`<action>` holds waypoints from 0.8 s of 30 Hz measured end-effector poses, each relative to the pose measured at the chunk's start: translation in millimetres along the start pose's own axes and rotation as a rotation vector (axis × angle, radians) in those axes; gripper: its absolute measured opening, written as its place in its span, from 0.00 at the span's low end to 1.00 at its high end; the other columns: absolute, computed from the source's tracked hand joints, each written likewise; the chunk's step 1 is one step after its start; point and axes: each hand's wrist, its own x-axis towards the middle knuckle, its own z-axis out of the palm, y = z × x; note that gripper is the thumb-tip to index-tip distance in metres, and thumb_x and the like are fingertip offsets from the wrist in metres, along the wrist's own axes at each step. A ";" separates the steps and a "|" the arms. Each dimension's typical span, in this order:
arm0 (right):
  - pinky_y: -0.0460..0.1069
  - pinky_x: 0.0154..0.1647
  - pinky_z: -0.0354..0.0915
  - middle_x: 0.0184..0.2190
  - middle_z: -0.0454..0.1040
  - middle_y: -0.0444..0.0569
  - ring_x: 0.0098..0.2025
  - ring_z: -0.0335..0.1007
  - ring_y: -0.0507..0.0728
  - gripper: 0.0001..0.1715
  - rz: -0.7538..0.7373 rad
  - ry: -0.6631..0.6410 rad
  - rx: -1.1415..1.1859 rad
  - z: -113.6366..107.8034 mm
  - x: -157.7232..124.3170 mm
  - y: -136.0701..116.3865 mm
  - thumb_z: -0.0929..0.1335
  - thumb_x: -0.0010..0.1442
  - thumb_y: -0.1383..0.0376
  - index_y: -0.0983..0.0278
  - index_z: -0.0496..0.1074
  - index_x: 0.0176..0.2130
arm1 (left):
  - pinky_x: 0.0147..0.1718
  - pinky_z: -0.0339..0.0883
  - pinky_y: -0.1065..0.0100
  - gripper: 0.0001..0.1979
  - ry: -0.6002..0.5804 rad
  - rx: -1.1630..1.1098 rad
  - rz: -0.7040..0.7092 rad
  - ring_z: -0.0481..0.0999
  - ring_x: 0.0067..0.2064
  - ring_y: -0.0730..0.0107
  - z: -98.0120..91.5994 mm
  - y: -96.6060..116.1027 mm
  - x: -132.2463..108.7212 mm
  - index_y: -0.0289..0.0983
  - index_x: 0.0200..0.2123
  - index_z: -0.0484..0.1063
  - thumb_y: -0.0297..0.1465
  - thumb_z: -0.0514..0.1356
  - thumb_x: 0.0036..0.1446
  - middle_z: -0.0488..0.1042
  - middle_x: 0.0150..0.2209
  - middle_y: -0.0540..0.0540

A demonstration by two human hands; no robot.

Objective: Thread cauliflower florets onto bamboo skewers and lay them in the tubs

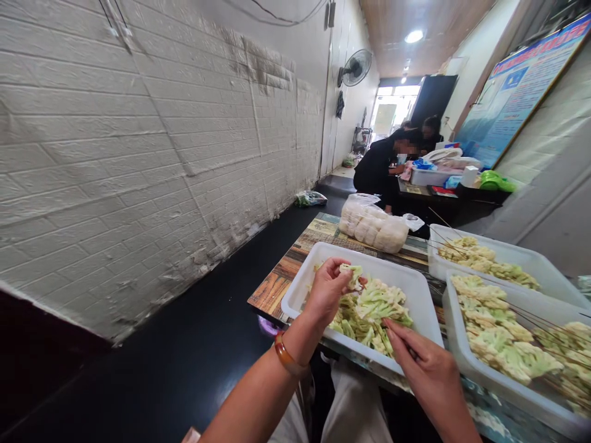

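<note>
My left hand [325,292], with an amber bangle at its wrist, pinches a small cauliflower floret [354,275] above a white plastic tray [302,271]. My right hand [427,363] is closed at the tray's near right side, fingers round a thin skewer that they mostly hide. Several pale green and white cauliflower pieces [381,300] fan out just beyond its fingertips, seemingly on that skewer. Loose cauliflower [351,326] lies beneath in the tray.
Two more white trays, a nearer one [466,344] and a farther one [554,261], hold skewered cauliflower on the right. A plastic bag of pale round pieces [373,224] sits at the back of the wooden-patterned table [272,286]. People in dark clothes [381,163] bend over another table beyond.
</note>
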 end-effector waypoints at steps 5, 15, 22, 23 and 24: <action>0.50 0.43 0.74 0.40 0.80 0.48 0.40 0.78 0.59 0.18 -0.032 0.010 -0.028 0.6 -1.4 3.2 0.65 0.61 0.58 0.64 0.79 0.42 | 0.30 0.70 0.66 0.21 0.012 -0.052 0.015 0.78 0.31 0.63 -1.3 0.4 0.7 0.36 0.36 0.63 0.35 0.69 0.41 0.73 0.29 0.49; 0.51 0.45 0.74 0.41 0.80 0.48 0.41 0.78 0.59 0.17 -0.025 0.002 -0.027 0.6 -1.8 2.6 0.64 0.62 0.59 0.63 0.79 0.43 | 0.33 0.71 0.64 0.18 -0.002 -0.067 -0.013 0.79 0.32 0.62 -3.9 -0.5 1.8 0.35 0.36 0.63 0.33 0.67 0.45 0.75 0.28 0.47; 0.50 0.45 0.74 0.40 0.80 0.48 0.40 0.78 0.58 0.16 -0.068 0.020 -0.040 0.2 -1.1 -1.3 0.64 0.62 0.60 0.64 0.78 0.42 | 0.33 0.72 0.64 0.17 -0.030 -0.091 -0.066 0.78 0.32 0.64 -3.4 1.2 2.3 0.35 0.34 0.64 0.33 0.67 0.45 0.74 0.28 0.46; 0.50 0.45 0.74 0.40 0.80 0.48 0.40 0.78 0.58 0.16 -0.072 0.020 -0.041 0.0 -1.0 -1.4 0.64 0.62 0.60 0.64 0.78 0.42 | 0.33 0.72 0.64 0.17 -0.029 -0.100 -0.081 0.78 0.32 0.63 -3.6 1.5 2.6 0.34 0.34 0.64 0.33 0.67 0.44 0.74 0.27 0.46; 0.50 0.44 0.74 0.40 0.80 0.48 0.40 0.78 0.58 0.16 -0.076 0.022 -0.041 -0.2 -1.1 -1.4 0.64 0.62 0.60 0.64 0.78 0.43 | 0.33 0.72 0.65 0.17 -0.029 -0.108 -0.094 0.78 0.32 0.63 -3.8 1.8 3.0 0.34 0.34 0.64 0.33 0.67 0.44 0.74 0.27 0.46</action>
